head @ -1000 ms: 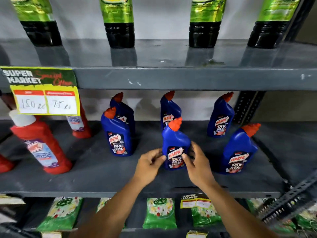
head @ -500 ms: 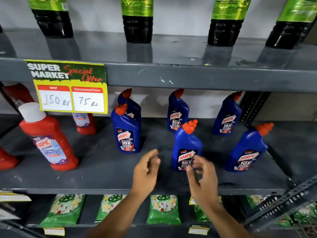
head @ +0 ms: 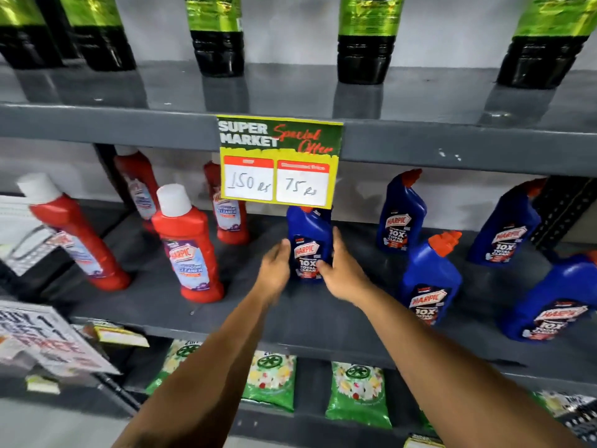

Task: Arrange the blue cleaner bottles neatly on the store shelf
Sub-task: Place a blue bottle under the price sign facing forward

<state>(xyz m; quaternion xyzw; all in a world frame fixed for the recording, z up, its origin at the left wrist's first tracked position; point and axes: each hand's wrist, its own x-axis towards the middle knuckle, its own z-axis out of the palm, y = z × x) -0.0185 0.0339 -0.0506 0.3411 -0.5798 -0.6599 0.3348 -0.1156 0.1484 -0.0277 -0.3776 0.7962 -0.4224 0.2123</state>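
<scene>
Several blue cleaner bottles with orange caps stand on the grey middle shelf. The leftmost front blue bottle stands upright below the price sign, which hides its cap. My left hand presses its left side and my right hand wraps its right side, thumb on the label. A second bottle behind it is mostly hidden. Further right stand a back bottle, a front bottle, another back bottle and a front one at the frame's edge.
Red cleaner bottles with white caps fill the shelf's left half. A yellow and green price sign hangs from the upper shelf edge. Black bottles with green labels stand above, green packets below. A slanted printed sign juts out at lower left.
Both hands let go of the middle front blue bottle and moved left onto the leftmost front blue bottle. The view swung left, bringing more red bottles into sight.
</scene>
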